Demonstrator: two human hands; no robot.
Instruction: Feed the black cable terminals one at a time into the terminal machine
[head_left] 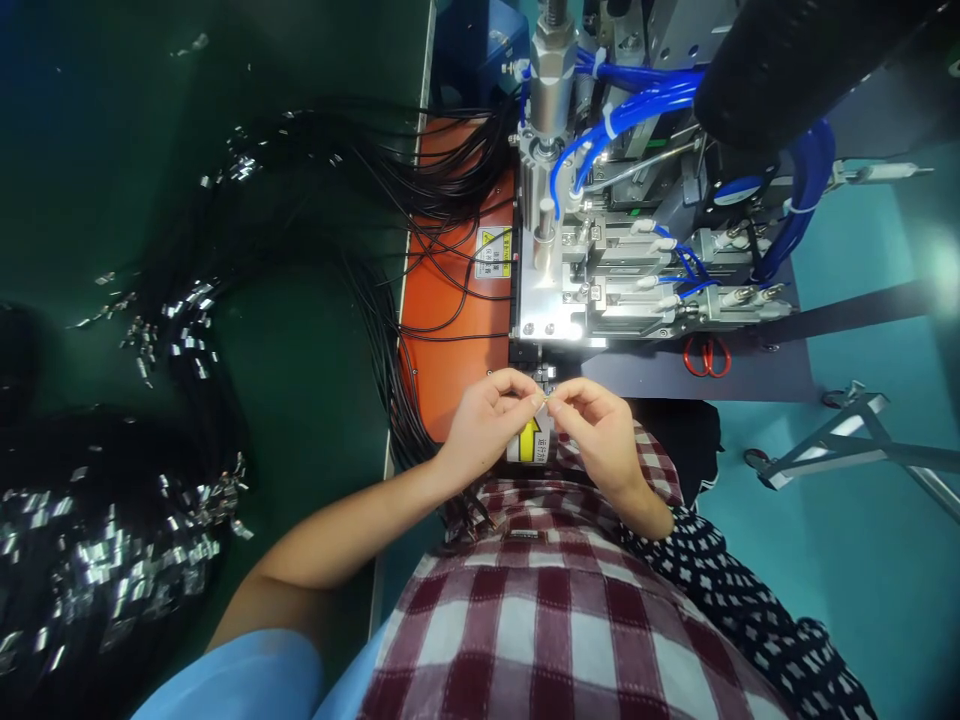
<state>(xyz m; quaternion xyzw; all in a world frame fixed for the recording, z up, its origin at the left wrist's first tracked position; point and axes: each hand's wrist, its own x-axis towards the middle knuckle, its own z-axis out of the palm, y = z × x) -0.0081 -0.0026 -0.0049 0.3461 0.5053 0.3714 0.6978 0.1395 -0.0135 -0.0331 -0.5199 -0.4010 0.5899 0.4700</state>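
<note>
My left hand [501, 412] and my right hand [596, 425] meet in front of my checked apron, thumb and forefinger pinched on each. Between the fingertips is a tiny pale piece, too small to name. A label with a yellow arrow [528, 440] shows just below the fingers. Right beyond them stands the machine's metal front [551, 300]. To the left of my left hand, a bundle of black cables [381, 345] hangs over the edge of the orange plate [457, 375].
More black cables [450, 185] cross the plate toward the machine. Piles of cables with shiny metal ends [120, 560] lie on the dark green surface at left. Blue air hoses [645, 100] run over the machine. Red-handled scissors [706, 356] lie at right, near a metal stand [832, 440].
</note>
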